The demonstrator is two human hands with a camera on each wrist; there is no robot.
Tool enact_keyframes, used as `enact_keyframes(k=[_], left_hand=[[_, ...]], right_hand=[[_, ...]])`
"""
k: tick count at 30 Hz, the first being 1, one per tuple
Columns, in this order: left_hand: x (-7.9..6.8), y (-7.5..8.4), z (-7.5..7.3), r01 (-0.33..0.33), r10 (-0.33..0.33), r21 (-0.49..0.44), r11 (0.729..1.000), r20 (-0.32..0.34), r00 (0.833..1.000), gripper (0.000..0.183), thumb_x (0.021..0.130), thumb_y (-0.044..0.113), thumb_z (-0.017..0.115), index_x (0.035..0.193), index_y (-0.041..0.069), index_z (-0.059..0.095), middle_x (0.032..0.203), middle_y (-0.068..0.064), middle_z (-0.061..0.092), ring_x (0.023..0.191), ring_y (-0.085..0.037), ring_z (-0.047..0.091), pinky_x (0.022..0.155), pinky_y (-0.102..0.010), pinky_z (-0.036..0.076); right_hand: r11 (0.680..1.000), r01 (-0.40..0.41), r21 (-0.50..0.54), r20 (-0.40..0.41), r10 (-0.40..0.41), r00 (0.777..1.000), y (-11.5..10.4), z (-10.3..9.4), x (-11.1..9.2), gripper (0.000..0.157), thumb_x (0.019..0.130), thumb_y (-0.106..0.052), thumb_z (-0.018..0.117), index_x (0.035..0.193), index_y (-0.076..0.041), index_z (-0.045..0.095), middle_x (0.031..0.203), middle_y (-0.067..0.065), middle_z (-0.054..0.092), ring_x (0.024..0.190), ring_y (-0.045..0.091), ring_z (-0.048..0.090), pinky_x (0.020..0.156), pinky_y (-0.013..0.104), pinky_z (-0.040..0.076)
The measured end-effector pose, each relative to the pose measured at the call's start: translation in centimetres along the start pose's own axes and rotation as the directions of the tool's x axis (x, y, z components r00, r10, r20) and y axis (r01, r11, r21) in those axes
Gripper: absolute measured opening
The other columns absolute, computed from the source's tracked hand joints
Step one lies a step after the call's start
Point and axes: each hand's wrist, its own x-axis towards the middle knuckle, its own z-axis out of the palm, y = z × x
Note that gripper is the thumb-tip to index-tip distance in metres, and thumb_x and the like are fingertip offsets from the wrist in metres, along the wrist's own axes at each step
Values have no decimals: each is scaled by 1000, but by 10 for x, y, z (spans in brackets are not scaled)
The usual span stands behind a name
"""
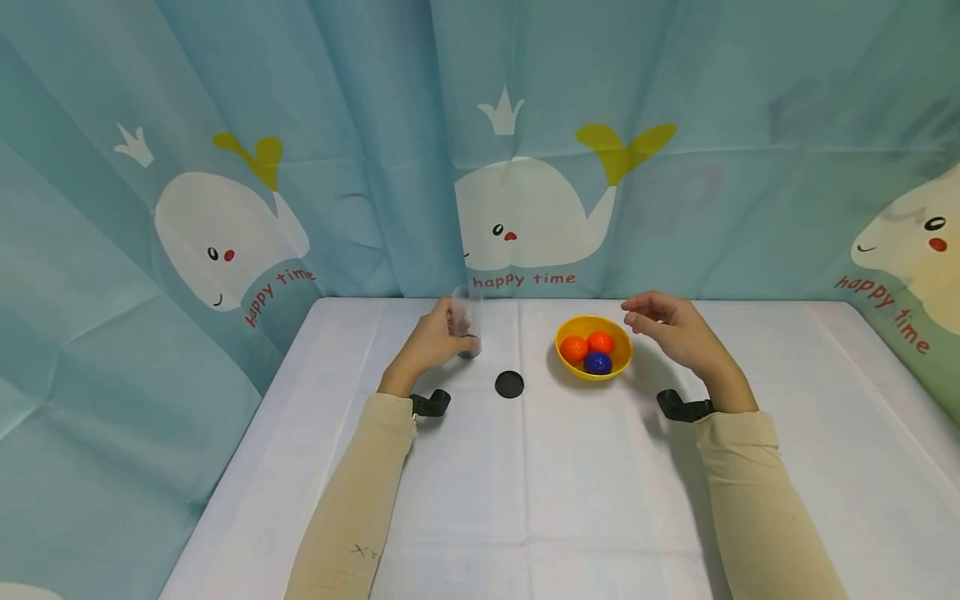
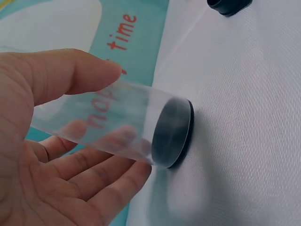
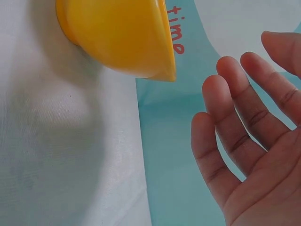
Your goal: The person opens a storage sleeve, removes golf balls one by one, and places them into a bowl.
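Note:
My left hand (image 1: 431, 340) is around a clear plastic tube (image 2: 134, 120) with a black base, thumb on one side and fingers on the other. The tube stands upright on the table. A round black cap (image 1: 509, 384) lies on the tabletop to the right of the tube; part of it shows at the top of the left wrist view. Further right sits a yellow bowl (image 1: 565, 364) with two orange balls (image 1: 574, 350) and a dark blue ball (image 1: 597, 363) in it. Beside the bowl's right rim, my right hand (image 1: 669, 329) hovers with loosely bent fingers, holding nothing.
A white cloth (image 1: 480, 500) covers the table. Behind its far edge hangs a blue curtain (image 1: 397, 208) printed with whales, which also runs along the left side. Each wrist wears a black camera mount (image 1: 432, 404).

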Motion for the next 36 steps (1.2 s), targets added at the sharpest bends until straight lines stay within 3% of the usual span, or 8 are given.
enact_keyframes(k=[6,12,18,24,27,30,36], left_hand=[[-1,-2,0,8,-8,-7,1000,11,1000,41,91,24,77,116,10,47,112,-11,57,99,-27,52,85,-38,43],[-1,-5,-1,-2,2,-1,1000,33,999,45,92,24,75,126,9,49,123,-11,63,117,-30,56,98,-44,46],[0,-8,-3,-16,18,-20,1000,82,996,58,90,22,78,136,7,46,128,-13,61,123,-32,57,102,-46,48],[-4,-8,-18,42,-59,98,994,174,983,77,88,22,78,152,11,36,150,-19,51,139,-36,49,114,-52,42],[-8,-6,-29,71,-114,199,977,215,970,83,90,24,76,158,10,30,157,-20,45,143,-37,47,116,-52,40],[-14,-3,-39,88,-150,272,958,216,965,86,91,26,77,160,8,28,159,-20,43,144,-37,46,116,-52,40],[-19,-3,-48,89,-132,309,947,120,984,83,93,30,75,159,7,30,156,-21,46,143,-39,45,115,-54,40]], right_hand=[[1000,3,1,5,-3,1000,3,0,1,35,105,-32,58,129,-7,63,120,15,67,98,22,63,85,25,51],[1000,1,6,6,-1,1000,3,1,1,35,105,-32,58,129,-6,63,120,16,66,96,17,62,85,25,51],[1000,-11,-25,-7,11,1000,5,-1,0,38,105,-35,57,132,-9,63,126,13,65,100,15,59,84,27,50],[1000,-4,-28,-58,3,998,4,-1,0,39,105,-34,57,133,-7,62,130,16,64,111,22,57,91,28,46],[999,1,-39,-111,-5,994,5,-1,0,40,105,-32,58,133,-4,61,133,19,60,118,30,56,100,37,45],[997,18,-71,-165,-29,986,7,0,1,39,104,-29,60,133,-2,60,137,22,56,124,40,51,106,54,41],[980,31,-195,-220,-74,973,12,1,4,43,101,-29,64,134,-3,60,143,26,50,132,47,43,108,69,35]])
